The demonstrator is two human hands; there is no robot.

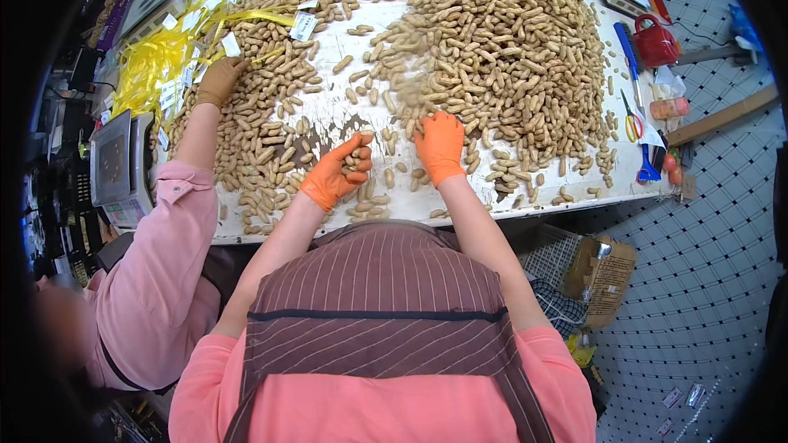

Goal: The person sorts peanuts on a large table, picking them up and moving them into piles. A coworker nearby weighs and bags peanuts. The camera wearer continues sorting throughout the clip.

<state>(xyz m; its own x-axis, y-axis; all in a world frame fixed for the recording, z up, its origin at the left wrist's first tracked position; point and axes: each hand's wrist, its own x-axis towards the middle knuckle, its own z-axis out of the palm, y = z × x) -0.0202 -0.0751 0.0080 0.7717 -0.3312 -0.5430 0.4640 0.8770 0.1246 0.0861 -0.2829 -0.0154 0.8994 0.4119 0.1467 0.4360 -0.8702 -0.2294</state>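
Unshelled peanuts (523, 55) lie in a large heap on the white, worn tabletop (369, 15), with another spread of them at the left. My left hand (337, 173), in an orange glove, is curled around a few peanuts (352, 161) over the middle of the table. To its right, my right hand (440, 146), gloved the same way, has its fingertips down at the near-left edge of the big heap; what lies under them is hidden. Some peanuts just beyond it are blurred. Scattered peanuts lie between and below both hands.
At left a co-worker's gloved hand (221, 81) touches peanuts beside yellow mesh bags (144, 77) with white tags. A scale (123, 166) stands near that arm. At right are a red container (656, 41), scissors (632, 123) and a blue-handled tool (648, 166). A cardboard box (609, 283) sits below the table.
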